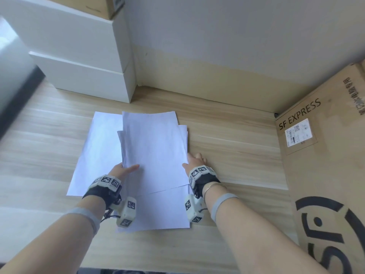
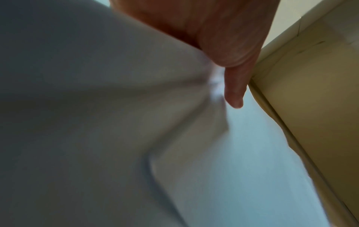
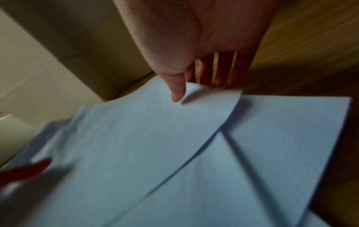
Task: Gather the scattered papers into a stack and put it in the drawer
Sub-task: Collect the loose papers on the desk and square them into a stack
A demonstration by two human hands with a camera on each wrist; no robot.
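Wooden desk [image 1: 237, 147], both hands pinching top paper sheet [image 1: 154, 147] edges

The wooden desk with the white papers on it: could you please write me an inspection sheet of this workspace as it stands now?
Surface: light wooden desk, bare around the sheets.
Job's things: white paper sheets, overlapping and askew, one sheet sticking out to the left; white drawer unit at the far left, drawers shut.
Clutter: brown cardboard SF Express box on the right.
Grippers: left hand pinches the top sheets' left edge, thumb on top; right hand pinches their right edge, fingers beneath.
Cables: thin black wires at the left wrist camera.
Surroundings: pale wall behind; another cardboard box atop the drawer unit.
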